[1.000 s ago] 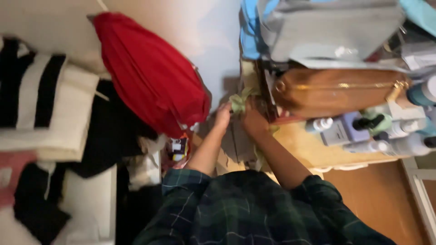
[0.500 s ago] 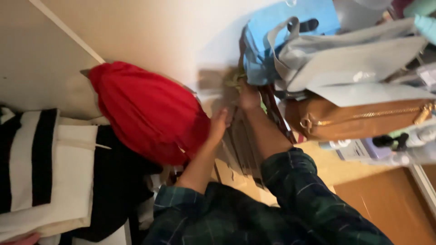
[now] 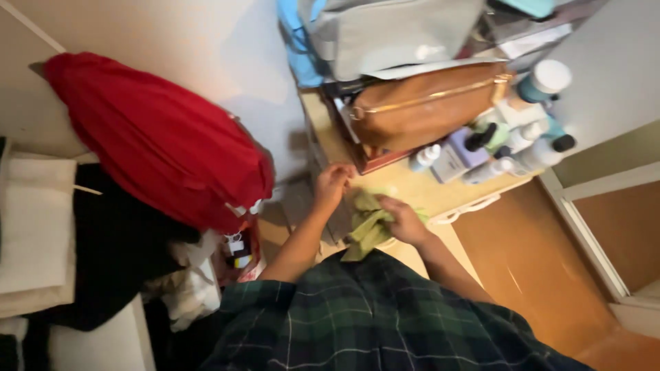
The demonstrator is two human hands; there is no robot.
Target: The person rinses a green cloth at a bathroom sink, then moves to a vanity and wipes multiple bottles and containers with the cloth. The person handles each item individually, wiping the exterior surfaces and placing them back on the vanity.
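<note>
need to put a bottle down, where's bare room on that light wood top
Free: the front strip of the wood top, between the green cloth and the bottles. Crowded: the back, filled by the brown bag and grey bag.

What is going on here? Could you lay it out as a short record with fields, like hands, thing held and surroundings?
View: head camera looking down at a person in a dark green plaid shirt
Left hand: rests on the edge of the light wooden shelf, fingers curled
Right hand: grips a crumpled green cloth
Cloth: lies partly on the shelf, partly hanging off its edge
On the shelf: brown bag with a gold zip, grey bag above it, a cluster of bottles
To the left: red fabric bundle, folded clothes
</note>
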